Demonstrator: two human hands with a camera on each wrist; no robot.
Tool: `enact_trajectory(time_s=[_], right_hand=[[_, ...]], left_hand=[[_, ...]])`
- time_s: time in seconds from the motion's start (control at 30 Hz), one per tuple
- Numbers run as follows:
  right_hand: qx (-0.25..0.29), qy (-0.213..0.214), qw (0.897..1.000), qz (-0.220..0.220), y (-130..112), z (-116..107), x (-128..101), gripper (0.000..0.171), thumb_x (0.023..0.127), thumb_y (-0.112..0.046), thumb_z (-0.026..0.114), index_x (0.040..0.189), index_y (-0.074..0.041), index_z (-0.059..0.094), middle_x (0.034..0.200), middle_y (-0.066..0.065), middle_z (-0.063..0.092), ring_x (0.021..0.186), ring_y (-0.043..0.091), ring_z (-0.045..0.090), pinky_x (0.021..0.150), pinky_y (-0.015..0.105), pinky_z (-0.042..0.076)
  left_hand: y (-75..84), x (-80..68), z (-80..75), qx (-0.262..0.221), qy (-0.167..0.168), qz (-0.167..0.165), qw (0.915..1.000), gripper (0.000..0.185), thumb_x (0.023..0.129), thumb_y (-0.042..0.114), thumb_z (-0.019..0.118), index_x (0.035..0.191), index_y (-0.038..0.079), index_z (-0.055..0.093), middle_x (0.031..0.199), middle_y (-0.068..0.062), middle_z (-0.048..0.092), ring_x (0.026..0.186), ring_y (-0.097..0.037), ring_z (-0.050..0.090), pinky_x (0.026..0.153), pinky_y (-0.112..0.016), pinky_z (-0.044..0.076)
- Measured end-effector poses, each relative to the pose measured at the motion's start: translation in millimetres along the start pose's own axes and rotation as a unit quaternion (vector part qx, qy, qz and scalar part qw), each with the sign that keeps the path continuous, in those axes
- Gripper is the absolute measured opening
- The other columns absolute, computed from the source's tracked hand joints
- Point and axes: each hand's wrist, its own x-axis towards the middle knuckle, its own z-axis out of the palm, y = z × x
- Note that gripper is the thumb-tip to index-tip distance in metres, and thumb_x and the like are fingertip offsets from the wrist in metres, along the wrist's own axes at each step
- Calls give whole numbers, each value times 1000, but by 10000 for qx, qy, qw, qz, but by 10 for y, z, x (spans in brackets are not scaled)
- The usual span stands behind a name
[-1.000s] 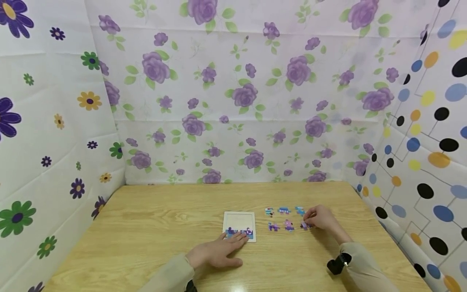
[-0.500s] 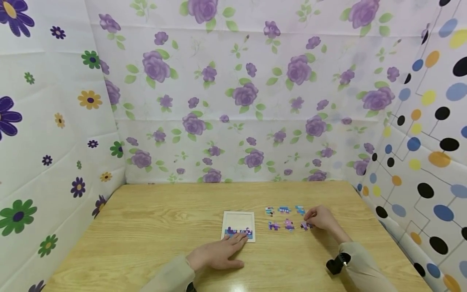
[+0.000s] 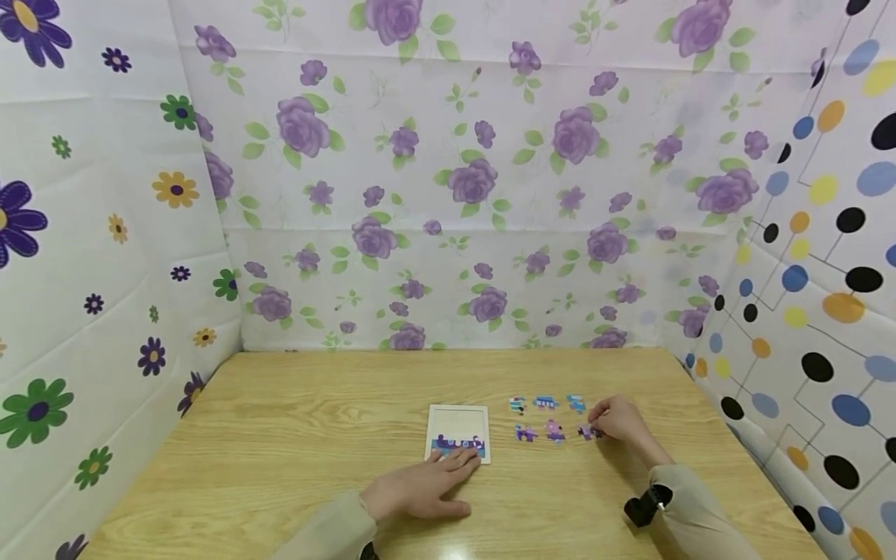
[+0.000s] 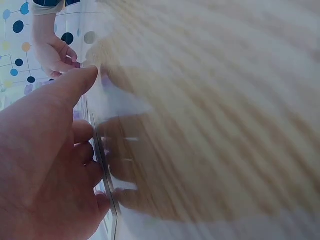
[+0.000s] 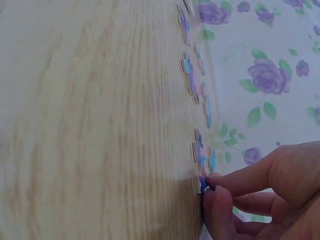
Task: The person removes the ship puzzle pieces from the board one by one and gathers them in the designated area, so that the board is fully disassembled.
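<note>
- Nothing much has moved since a moment ago: both hands stay where they were, and the puzzle pieces lie in the same spots.
- The left hand [image 3: 420, 486] lies flat on the wooden table [image 3: 280, 443], fingers straight and holding nothing. Its fingertips touch the near edge of the white puzzle board [image 3: 458, 424].
- A row of joined pieces [image 3: 458, 446] sits along the near side of the board.
- The right hand [image 3: 619, 422] is at 3 o'clock from the board. Its thumb and finger pinch a purple puzzle piece [image 3: 586, 432] that is down on the table.
- Five loose pieces [image 3: 544, 403] lie between the board and the right hand, three in the far row and two in the near row.
- Flowery cloth walls [image 3: 455, 194] stand around the table.
</note>
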Motion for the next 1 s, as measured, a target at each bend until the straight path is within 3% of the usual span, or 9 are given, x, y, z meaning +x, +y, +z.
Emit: enact_trajectory(time_s=[0.27, 0.57, 0.8, 1.0], right_hand=[[312, 112, 9989, -325, -328, 62, -3, 15, 90, -9, 60, 97, 2, 67, 86, 15, 68, 62, 17, 58, 50, 28, 45], [504, -252, 9948, -847, -768, 338, 15, 15, 94, -11, 59, 102, -2, 67, 88, 13, 67, 66, 22, 63, 54, 31, 50], [440, -807, 9844, -1503, -1016, 581, 43, 19, 94, -9, 57, 107, -2, 68, 90, 12, 69, 67, 16, 60, 56, 28, 49], [195, -1346, 9616, -2383, -1231, 794, 45, 19, 94, -9, 59, 110, -3, 67, 98, 8, 70, 86, 15, 64, 73, 29, 53]], left_hand=[[52, 33, -13, 109, -3, -50, 9999, 78, 98, 55, 43, 155, 8, 17, 163, -8, 12, 150, -24, 16, 121, -39, 20], [57, 47, 0, 199, -97, 19, 9998, 80, 98, 55, 43, 155, 7, 15, 163, -10, 10, 151, -24, 14, 121, -37, 20], [74, 32, 3, 276, -221, -54, 9994, 87, 94, 61, 44, 156, 9, 11, 164, -8, 7, 151, -24, 11, 121, -38, 19], [86, 2, 7, 310, -350, -117, 9988, 93, 92, 65, 45, 157, 9, 7, 165, -7, 2, 152, -24, 6, 122, -40, 17]])
